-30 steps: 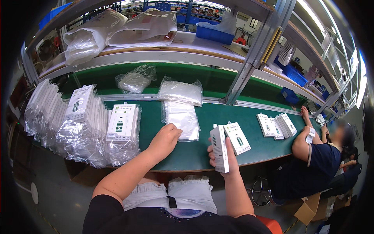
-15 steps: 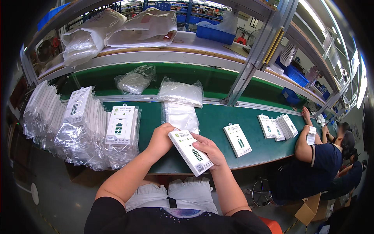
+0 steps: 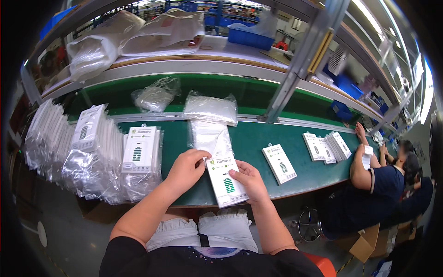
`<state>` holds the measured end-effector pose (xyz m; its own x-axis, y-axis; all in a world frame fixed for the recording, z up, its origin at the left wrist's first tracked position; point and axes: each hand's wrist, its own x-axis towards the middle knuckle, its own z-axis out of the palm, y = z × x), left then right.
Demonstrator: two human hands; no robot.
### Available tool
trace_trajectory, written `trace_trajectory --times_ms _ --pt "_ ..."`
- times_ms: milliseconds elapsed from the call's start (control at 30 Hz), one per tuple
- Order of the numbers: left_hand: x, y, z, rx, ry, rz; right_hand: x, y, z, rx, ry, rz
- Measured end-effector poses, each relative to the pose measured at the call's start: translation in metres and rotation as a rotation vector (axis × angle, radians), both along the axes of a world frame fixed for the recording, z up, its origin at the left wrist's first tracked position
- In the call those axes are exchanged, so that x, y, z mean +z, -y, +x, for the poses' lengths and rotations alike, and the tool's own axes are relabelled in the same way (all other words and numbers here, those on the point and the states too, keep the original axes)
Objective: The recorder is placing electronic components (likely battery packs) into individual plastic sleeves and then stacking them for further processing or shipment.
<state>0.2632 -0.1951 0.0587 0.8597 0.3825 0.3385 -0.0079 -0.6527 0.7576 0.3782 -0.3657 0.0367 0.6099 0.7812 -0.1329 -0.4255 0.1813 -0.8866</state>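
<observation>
My right hand (image 3: 249,181) grips a white battery box (image 3: 226,184) by its right side, thumb on the printed front. The box is tilted over the table's front edge, its top end beside my left fingers. My left hand (image 3: 187,168) is closed in a pinch on the near edge of a clear plastic bag (image 3: 213,138), at the box's upper left corner. That bag lies flat among others, below a thicker stack of clear bags (image 3: 210,110). Whether the box's top end is inside the bag I cannot tell.
Bagged boxes stand in rows (image 3: 90,152) at the left. One loose box (image 3: 279,164) lies on the green table (image 3: 249,138) to the right, with several more (image 3: 325,147) beyond. A metal post (image 3: 295,69) rises at the back. A co-worker (image 3: 369,184) sits at the right.
The box has turned more upright and its top end sits at the bags. My left hand has shifted slightly down-left off the box's back and now pinches the bag's edge.
</observation>
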Motion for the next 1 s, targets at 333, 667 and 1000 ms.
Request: trace_trajectory --times_ms 333,667,1000 --pt "-0.012 0.028 -0.008 -0.056 0.013 -0.779 0.003 0.008 -0.025 -0.236 0.037 0.079" --pt "0.015 0.045 -0.007 -0.221 0.194 -1.273 0.034 0.049 -0.032 0.142 0.514 -0.039" --pt "0.024 0.075 -0.013 -0.759 -0.134 -1.147 0.052 0.060 -0.032 -0.773 1.204 0.190"
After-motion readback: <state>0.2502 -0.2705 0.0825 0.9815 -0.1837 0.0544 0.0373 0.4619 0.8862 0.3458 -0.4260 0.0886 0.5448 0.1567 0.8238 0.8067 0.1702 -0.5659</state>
